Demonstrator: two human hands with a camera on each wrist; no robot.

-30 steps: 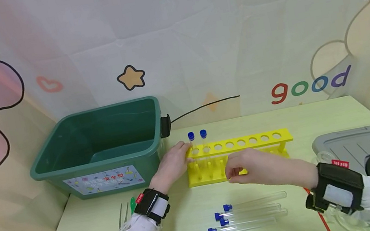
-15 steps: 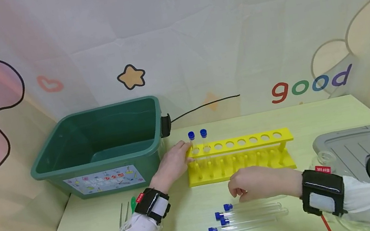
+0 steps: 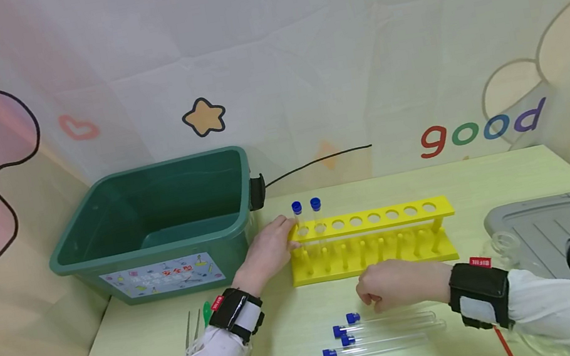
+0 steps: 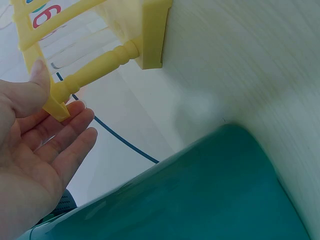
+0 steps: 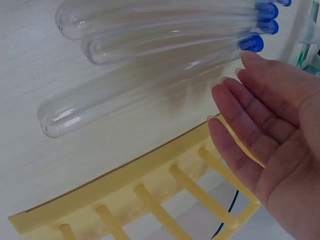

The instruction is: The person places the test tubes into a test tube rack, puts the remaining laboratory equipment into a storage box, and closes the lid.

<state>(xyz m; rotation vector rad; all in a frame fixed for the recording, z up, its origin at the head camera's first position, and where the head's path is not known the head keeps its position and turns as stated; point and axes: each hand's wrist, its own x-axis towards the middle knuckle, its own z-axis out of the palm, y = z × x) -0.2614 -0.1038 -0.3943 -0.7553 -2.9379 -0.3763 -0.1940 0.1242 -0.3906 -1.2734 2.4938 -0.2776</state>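
My left hand point(image 3: 268, 249) holds the left end of a yellow test tube rack point(image 3: 375, 267); in the left wrist view, its thumb lies over the top bar point(image 4: 34, 56) and fingers reach beneath. Two test tubes with blue caps point(image 3: 315, 204) stand upright in the rack's two leftmost holes. In front of the rack, several capped clear test tubes point(image 3: 378, 348) lie roughly parallel on the table. My right hand point(image 3: 397, 283) hovers over the rearmost lying tube point(image 5: 145, 92), fingers loosely bent and a fingertip right by its blue cap point(image 5: 251, 43). Nothing is between its fingers.
A green bin point(image 3: 155, 252) stands at the left, close beside the rack. Tweezers point(image 3: 193, 329) and a green-handled item point(image 3: 207, 312) lie by the left wrist. At the right are a grey lid point(image 3: 551, 226), clear glassware point(image 3: 503, 244) and a red stick point(image 3: 505, 345).
My right hand has come down from the front of the rack to the rearmost lying test tube, toward its cap end. My left hand keeps its hold on the rack.
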